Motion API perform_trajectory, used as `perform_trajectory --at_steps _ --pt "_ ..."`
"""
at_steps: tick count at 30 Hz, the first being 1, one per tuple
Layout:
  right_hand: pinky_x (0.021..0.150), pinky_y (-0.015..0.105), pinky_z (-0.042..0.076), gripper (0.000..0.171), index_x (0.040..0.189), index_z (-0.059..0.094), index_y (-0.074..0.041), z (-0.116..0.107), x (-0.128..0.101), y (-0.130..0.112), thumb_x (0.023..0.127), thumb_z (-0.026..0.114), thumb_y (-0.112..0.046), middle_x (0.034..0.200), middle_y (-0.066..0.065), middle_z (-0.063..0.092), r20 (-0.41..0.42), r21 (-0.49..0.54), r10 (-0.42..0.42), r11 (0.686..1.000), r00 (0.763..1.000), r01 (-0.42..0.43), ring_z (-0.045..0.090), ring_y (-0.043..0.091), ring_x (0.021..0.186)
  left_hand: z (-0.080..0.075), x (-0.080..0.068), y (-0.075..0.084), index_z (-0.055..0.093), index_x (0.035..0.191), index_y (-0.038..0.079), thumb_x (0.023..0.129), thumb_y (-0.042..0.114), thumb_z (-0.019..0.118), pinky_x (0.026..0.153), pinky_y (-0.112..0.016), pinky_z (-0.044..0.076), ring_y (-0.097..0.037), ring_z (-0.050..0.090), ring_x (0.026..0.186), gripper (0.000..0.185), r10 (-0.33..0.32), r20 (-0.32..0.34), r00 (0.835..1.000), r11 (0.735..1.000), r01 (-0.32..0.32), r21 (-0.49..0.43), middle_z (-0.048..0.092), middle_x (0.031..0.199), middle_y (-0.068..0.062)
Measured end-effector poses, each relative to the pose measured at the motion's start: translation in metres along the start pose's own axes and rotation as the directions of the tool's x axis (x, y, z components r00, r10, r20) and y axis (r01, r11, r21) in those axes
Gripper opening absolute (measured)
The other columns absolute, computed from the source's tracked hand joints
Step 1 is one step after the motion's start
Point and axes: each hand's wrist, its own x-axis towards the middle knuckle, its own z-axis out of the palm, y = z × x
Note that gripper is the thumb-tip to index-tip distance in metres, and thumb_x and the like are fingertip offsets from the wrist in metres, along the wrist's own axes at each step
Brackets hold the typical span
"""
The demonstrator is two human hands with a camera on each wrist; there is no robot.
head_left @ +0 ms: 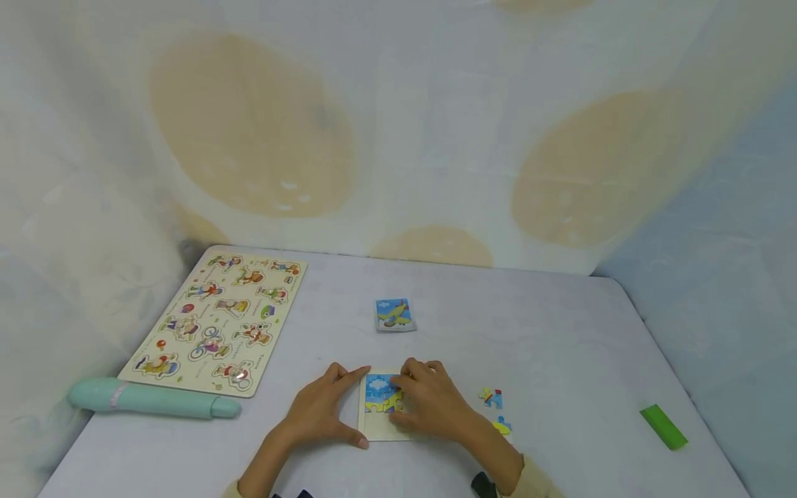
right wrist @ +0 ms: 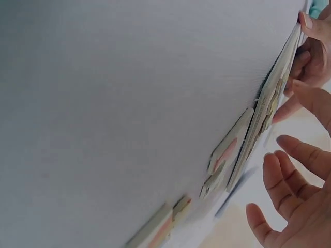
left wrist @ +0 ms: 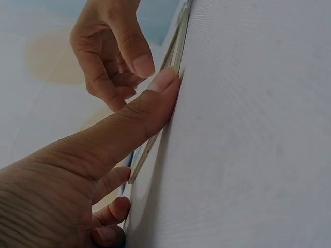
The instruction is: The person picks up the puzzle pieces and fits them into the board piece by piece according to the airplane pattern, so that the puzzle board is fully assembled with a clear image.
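Observation:
A small wooden jigsaw board [head_left: 380, 430] with a pale frame lies at the front middle of the table. Several joined blue and yellow pieces [head_left: 377, 393] fill its upper part. My left hand [head_left: 324, 408] spreads thumb and index finger along its left edge, the thumb [left wrist: 163, 82] touching the rim in the left wrist view. Over the board's right side is my right hand [head_left: 432, 401], fingers loosely bent near the pieces. The right wrist view shows no piece between those fingers [right wrist: 310, 157]. Loose jigsaw pieces, one blue-red [head_left: 493, 398] and one yellow-blue [head_left: 501, 425], lie to the right.
Beyond the board lies a small picture card or packet [head_left: 394, 315] with a yellow airplane. A large peg puzzle board [head_left: 214, 321] rests at the left, with a mint-green pen-shaped tube [head_left: 162, 400] along its near edge. A green strip [head_left: 663, 427] is far right.

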Motion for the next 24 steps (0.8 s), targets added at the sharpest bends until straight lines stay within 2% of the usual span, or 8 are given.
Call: perform_trajectory --at_steps 7,15,20,24 --pt "0.09 0.043 0.036 0.062 0.124 0.06 -0.02 -0.001 -0.021 -0.009 0.076 0.062 -0.06 0.093 -0.004 0.047 0.027 -0.14 -0.019 0.99 0.999 0.023 0.046 0.01 0.088 0.001 0.001 0.001 0.038 0.14 0.032 0.042 0.075 0.071 0.062 -0.023 0.035 -0.009 0.041 0.074 0.112 -0.012 0.003 1.0 1.0 0.012 0.003 0.037 0.096 0.009" --pt "0.091 0.049 0.034 0.07 0.128 0.056 -0.021 0.005 -0.031 -0.016 0.079 0.045 -0.07 0.104 0.002 0.05 0.037 -0.244 -0.04 0.969 0.998 0.048 0.049 0.017 0.095 -0.001 0.001 0.002 0.038 0.14 0.031 0.043 0.074 0.072 0.062 -0.023 0.035 -0.009 0.04 0.074 0.112 -0.012 0.008 1.0 1.0 0.012 0.0 0.038 0.097 0.008" --pt "0.092 0.052 0.033 0.07 0.127 0.057 -0.02 0.008 -0.03 -0.018 0.081 0.04 -0.07 0.113 0.007 0.053 0.052 -0.243 -0.027 0.969 0.998 0.038 0.05 0.022 0.102 -0.001 0.002 0.003 0.039 0.14 0.031 0.042 0.074 0.072 0.063 -0.023 0.036 -0.008 0.041 0.074 0.112 -0.013 0.009 1.0 1.0 0.013 -0.001 0.039 0.097 0.009" --pt "0.092 0.052 0.033 0.067 0.126 0.059 -0.022 0.006 -0.026 -0.018 0.081 0.042 -0.069 0.107 0.006 0.052 0.058 -0.212 -0.004 0.977 0.998 0.016 0.051 0.022 0.1 -0.002 0.001 0.002 0.038 0.14 0.03 0.043 0.074 0.072 0.063 -0.023 0.036 -0.008 0.041 0.074 0.112 -0.013 0.009 1.0 1.0 0.013 0.005 0.038 0.098 0.008"
